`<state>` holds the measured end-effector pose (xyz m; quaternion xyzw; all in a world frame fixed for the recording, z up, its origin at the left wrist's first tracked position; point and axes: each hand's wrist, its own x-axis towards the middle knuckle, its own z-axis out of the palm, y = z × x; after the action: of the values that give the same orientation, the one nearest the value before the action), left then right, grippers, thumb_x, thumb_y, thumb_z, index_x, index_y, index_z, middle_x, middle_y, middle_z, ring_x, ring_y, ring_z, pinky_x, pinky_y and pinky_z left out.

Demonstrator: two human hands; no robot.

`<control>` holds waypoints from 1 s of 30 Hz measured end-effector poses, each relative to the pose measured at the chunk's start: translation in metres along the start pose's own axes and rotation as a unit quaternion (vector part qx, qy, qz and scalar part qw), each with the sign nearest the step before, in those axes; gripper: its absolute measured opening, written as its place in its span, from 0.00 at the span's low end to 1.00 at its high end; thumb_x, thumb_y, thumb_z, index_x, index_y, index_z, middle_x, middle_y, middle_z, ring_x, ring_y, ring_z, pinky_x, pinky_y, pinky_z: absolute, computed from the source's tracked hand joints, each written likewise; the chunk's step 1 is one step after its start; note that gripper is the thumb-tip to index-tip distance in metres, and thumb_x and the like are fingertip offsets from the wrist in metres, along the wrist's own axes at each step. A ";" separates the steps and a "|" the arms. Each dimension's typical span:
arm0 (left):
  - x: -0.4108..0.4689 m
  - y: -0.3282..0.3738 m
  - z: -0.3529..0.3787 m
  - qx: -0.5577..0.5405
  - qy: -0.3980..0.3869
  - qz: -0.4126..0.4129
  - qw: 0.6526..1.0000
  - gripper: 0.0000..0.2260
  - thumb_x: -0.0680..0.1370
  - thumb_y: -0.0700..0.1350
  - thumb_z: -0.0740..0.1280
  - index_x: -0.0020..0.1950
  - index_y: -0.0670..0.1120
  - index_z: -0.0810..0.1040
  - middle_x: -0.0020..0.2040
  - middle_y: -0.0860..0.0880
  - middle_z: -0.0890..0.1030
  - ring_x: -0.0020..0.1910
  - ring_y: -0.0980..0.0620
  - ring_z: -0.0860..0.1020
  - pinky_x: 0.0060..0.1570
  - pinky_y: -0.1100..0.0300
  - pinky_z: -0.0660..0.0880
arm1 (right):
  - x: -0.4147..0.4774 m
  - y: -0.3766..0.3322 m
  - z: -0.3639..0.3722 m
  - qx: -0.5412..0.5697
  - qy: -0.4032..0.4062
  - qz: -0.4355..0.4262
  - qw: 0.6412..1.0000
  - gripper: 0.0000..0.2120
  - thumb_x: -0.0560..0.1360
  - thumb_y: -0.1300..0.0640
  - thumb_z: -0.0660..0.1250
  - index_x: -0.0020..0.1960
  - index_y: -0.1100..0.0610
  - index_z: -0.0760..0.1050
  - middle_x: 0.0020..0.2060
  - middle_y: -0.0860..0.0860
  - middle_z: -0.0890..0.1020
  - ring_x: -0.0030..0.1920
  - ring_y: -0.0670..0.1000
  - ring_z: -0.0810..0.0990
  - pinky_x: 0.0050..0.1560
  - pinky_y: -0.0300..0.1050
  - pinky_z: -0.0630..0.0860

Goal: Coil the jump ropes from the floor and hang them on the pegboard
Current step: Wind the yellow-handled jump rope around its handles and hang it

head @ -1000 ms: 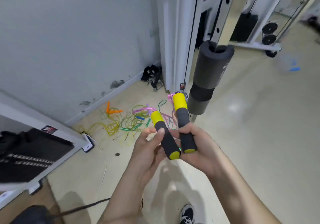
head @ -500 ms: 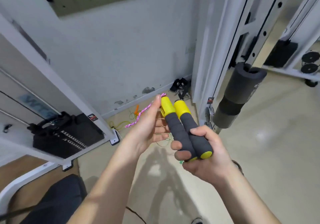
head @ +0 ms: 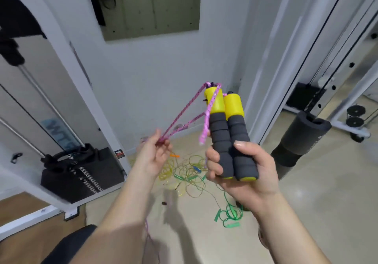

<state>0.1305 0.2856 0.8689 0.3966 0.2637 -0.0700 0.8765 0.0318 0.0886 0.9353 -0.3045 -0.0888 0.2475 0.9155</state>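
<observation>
1. Your right hand (head: 243, 171) gripped both foam handles (head: 229, 139) side by side, up in front of you. A loose grip could have let one drop.
2. Your left hand (head: 152, 157) pinched the pink rope (head: 207, 118), pulled tight from the handle tops. A hard tug could have undone the wraps.
3. The rope's tail hung down by your left arm. It could have snagged the green and yellow ropes (head: 188, 171) on the floor.

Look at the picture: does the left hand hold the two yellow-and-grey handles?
No, the right hand grips both handles together, while the left hand pinches the pink rope.
</observation>
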 end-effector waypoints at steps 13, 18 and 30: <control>-0.010 0.035 -0.085 0.520 0.100 0.187 0.827 0.13 0.78 0.47 0.64 0.34 0.49 0.78 0.33 0.52 0.79 0.41 0.46 0.78 0.39 0.59 0.71 | 0.066 0.021 0.059 -0.418 0.083 -0.033 0.904 0.11 0.65 0.58 0.67 0.45 0.60 0.71 0.35 0.57 0.76 0.34 0.54 0.77 0.32 0.41 0.71; -0.058 0.098 0.002 0.100 -0.214 0.212 0.948 0.19 0.81 0.55 0.53 0.56 0.46 0.79 0.49 0.45 0.81 0.50 0.48 0.78 0.50 0.54 0.73 | 0.062 0.038 0.057 -0.223 0.037 0.100 0.969 0.26 0.58 0.55 0.74 0.52 0.64 0.72 0.39 0.61 0.76 0.37 0.59 0.80 0.33 0.45 0.73; -0.075 0.058 0.015 0.205 -0.259 0.119 0.936 0.36 0.78 0.67 0.45 0.53 0.40 0.80 0.36 0.44 0.82 0.36 0.48 0.80 0.36 0.60 0.75 | 0.041 0.052 0.061 0.175 -0.153 0.185 0.955 0.30 0.71 0.46 0.66 0.66 0.61 0.63 0.40 0.57 0.73 0.39 0.56 0.75 0.45 0.51 0.78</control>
<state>0.0918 0.3074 0.9539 0.5643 -0.0420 -0.1180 0.8160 0.0271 0.1764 0.9530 -0.1097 -0.1248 0.4681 0.8679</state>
